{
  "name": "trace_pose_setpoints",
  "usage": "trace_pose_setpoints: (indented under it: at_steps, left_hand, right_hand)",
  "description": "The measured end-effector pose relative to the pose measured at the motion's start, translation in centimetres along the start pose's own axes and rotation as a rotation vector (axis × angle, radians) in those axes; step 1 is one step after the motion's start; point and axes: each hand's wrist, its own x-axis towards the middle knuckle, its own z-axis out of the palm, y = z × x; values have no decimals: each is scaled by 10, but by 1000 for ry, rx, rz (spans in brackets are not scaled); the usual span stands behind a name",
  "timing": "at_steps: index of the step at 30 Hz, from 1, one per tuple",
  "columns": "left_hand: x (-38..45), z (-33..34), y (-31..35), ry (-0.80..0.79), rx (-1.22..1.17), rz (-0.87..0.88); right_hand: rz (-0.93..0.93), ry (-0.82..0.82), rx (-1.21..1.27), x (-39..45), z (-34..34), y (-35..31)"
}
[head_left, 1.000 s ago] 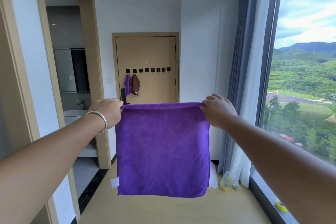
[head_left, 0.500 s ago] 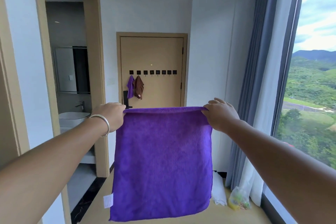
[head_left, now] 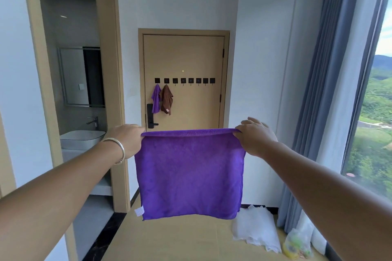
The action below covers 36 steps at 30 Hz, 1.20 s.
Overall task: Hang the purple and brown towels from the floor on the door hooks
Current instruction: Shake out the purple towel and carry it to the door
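Both arms reach forward down a narrow room. The left hand (head_left: 127, 141), with a silver bangle (head_left: 118, 150) on its wrist, pinches the top left corner of a purple towel (head_left: 189, 174); the right hand (head_left: 256, 139) pinches the top right corner. The towel hangs flat and square between them, its top edge pulled straight and folded slightly over, a small white label (head_left: 139, 211) at its lower left corner. Its bottom edge hangs clear above the tan floor (head_left: 180, 239).

At the far end stands a tan door (head_left: 197, 53) in a matching frame, with a row of eight small black hooks (head_left: 183, 80) across it. A small purple cloth (head_left: 156, 98) hangs from the first hook on the left, and a brown cloth (head_left: 167, 99) hangs from the second, the two just beside each other. Below them is a black door handle (head_left: 151, 116).

On the left, a tan-framed opening shows a bathroom with a white basin (head_left: 82, 139), a tap (head_left: 93, 121) and a mirror (head_left: 72, 75). White walls flank the door. On the right, grey-blue curtains (head_left: 331, 91) hang beside a tall window (head_left: 377, 112) looking out on green hills. On the floor near the curtain lie a crumpled white sheet (head_left: 256, 229) and a clear bag (head_left: 297, 243) with yellow and green things inside.
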Motion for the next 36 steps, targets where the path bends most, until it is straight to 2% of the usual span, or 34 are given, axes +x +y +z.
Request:
trace_pose_setpoints:
  at_steps: [23, 36]
  left_hand:
    - [262, 134, -18, -25, 56, -110]
    - [374, 236, -102, -71, 84, -73]
  right_hand:
    - [-52, 11, 89, 302, 158, 51]
    - [-84, -32, 76, 437, 255, 8]
